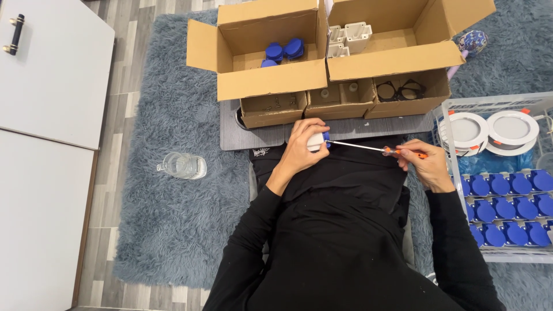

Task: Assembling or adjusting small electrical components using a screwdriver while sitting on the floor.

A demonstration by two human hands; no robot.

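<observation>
My left hand (301, 151) grips a small white part with a blue piece (316, 140) over my lap, just in front of a grey board (368, 128). My right hand (423, 164) holds an orange-handled screwdriver (368, 148). Its thin metal shaft runs left and its tip meets the blue end of the white part. Both arms are in black sleeves.
Two open cardboard boxes sit ahead: the left box (271, 80) holds blue parts (284, 51), the right box (391, 57) white housings (348, 37). Three small trays (340, 106) line the board. A basket (500, 173) at right holds round white lamps and blue parts. A clear bottle (182, 166) lies on the rug.
</observation>
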